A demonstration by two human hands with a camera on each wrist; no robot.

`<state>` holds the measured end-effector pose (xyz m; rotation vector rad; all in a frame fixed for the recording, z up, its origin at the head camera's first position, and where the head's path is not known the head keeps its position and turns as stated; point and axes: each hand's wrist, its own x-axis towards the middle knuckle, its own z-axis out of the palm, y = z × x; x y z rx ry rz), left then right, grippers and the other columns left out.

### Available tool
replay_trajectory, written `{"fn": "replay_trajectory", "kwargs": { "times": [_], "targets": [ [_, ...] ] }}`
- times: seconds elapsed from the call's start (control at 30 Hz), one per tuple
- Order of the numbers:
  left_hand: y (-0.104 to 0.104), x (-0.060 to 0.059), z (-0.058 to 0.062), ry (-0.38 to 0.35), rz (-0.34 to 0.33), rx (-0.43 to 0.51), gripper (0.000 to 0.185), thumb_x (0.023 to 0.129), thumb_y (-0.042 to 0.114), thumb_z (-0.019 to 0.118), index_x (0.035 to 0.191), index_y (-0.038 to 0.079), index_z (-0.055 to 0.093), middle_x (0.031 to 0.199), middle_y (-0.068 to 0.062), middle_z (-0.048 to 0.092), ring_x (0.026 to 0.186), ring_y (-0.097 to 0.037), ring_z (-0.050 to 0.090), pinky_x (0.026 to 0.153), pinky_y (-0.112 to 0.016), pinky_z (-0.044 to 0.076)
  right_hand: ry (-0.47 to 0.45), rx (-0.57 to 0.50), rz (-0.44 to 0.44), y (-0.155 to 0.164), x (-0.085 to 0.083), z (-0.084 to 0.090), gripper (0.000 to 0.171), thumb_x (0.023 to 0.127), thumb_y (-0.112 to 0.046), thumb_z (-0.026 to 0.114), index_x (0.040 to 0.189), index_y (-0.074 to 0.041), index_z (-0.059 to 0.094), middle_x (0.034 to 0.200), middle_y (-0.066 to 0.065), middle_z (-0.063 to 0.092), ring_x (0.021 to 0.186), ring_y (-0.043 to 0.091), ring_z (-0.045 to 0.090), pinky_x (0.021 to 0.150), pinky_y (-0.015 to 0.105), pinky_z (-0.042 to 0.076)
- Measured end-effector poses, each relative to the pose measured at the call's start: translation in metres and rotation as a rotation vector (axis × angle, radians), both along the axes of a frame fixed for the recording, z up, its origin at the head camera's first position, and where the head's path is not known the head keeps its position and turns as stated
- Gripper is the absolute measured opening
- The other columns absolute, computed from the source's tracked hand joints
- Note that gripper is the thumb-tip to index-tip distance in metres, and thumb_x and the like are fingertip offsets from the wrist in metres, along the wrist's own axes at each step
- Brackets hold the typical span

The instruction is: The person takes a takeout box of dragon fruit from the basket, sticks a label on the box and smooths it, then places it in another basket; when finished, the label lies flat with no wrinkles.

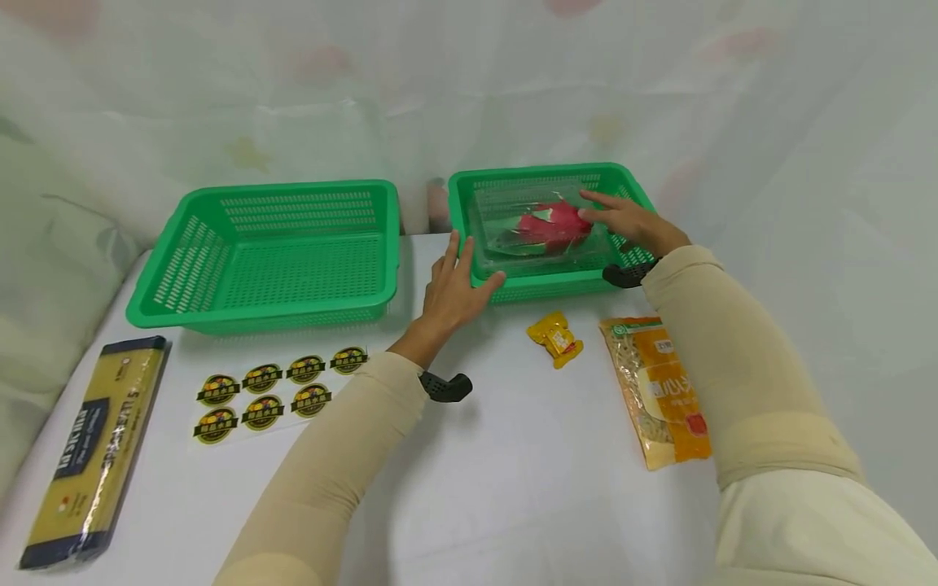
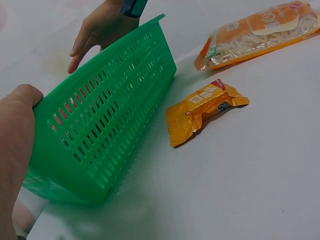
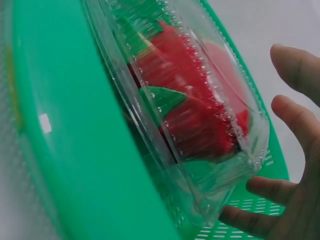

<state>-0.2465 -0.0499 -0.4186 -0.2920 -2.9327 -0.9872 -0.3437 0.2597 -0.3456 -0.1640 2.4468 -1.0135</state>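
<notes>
A clear plastic clamshell box [image 1: 498,210] lies in the right green basket [image 1: 557,286], with a red dragon fruit [image 3: 185,95] with green-tipped scales inside it. My right hand [image 1: 632,221] reaches over the basket's right side. Its fingers are spread, the fingertips right at the box's end in the right wrist view. At the basket's front left corner is my left hand [image 1: 453,291], fingers extended along the outside and thumb at the rim. In the left wrist view part of that hand is hidden behind the basket wall.
Another green basket [image 1: 308,268] stands on the left. In front of it lies a sheet of round stickers [image 1: 262,411], with a spaghetti pack [image 1: 98,452] farther left. A small yellow packet [image 1: 555,338] and an orange food bag [image 1: 655,395] lie before the right basket.
</notes>
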Motion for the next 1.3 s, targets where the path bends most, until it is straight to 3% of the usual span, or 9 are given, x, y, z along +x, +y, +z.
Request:
{"fn": "replay_trajectory", "kwargs": {
  "times": [0.17,0.33,0.73,0.97,1.17,1.3],
  "targets": [
    [0.0,0.001,0.0,-0.005,0.003,0.011,0.089,0.09,0.069,0.043,0.157,0.018,0.013,0.161,0.003,-0.007,0.141,-0.033,0.016,0.099,-0.06,0.031,0.009,-0.007,-0.002,-0.001,-0.002,-0.006,0.072,0.097,-0.055,0.046,0.155,-0.039,0.007,0.16,-0.001,-0.006,0.142,0.039,0.009,0.098,0.069,0.026],
    [0.001,0.002,0.0,-0.015,0.007,0.028,0.089,0.09,0.067,0.044,0.157,0.018,0.013,0.161,0.004,-0.006,0.141,-0.033,0.018,0.1,-0.062,0.03,-0.022,-0.023,-0.014,-0.002,-0.004,-0.01,0.071,0.097,-0.053,0.048,0.153,-0.044,0.006,0.16,-0.006,-0.008,0.143,0.037,0.006,0.097,0.068,0.029],
    [0.002,0.002,-0.002,-0.029,0.008,0.022,0.09,0.089,0.069,0.043,0.157,0.02,0.011,0.16,0.008,-0.008,0.134,-0.036,0.032,0.097,-0.061,0.032,-0.084,-0.191,-0.062,-0.002,-0.004,-0.025,0.07,0.098,-0.043,0.052,0.151,-0.05,0.006,0.159,-0.008,-0.011,0.142,0.041,0.002,0.095,0.07,0.029],
    [0.001,0.002,0.0,-0.029,0.018,0.03,0.09,0.089,0.069,0.044,0.157,0.02,0.011,0.16,0.01,-0.01,0.133,-0.037,0.034,0.098,-0.063,0.03,-0.075,-0.287,-0.078,-0.01,-0.004,-0.03,0.074,0.101,-0.033,0.051,0.154,-0.043,0.001,0.159,-0.007,-0.016,0.143,0.039,0.003,0.095,0.072,0.028],
    [0.002,0.001,0.0,-0.05,0.019,0.023,0.09,0.089,0.069,0.044,0.157,0.022,0.008,0.159,0.012,-0.012,0.134,-0.039,0.033,0.099,-0.062,0.029,-0.088,-0.384,-0.112,-0.013,-0.007,-0.034,0.072,0.102,-0.024,0.05,0.155,-0.038,0.004,0.159,-0.006,-0.015,0.14,0.042,0.013,0.094,0.069,0.032],
    [0.002,0.001,-0.001,-0.054,0.017,0.02,0.09,0.089,0.069,0.044,0.157,0.021,0.008,0.159,0.011,-0.012,0.134,-0.039,0.033,0.099,-0.062,0.029,-0.092,-0.447,-0.133,-0.014,-0.007,-0.037,0.07,0.102,-0.021,0.049,0.156,-0.036,0.007,0.159,-0.006,-0.012,0.141,0.039,0.013,0.094,0.069,0.032]
  ]
}}
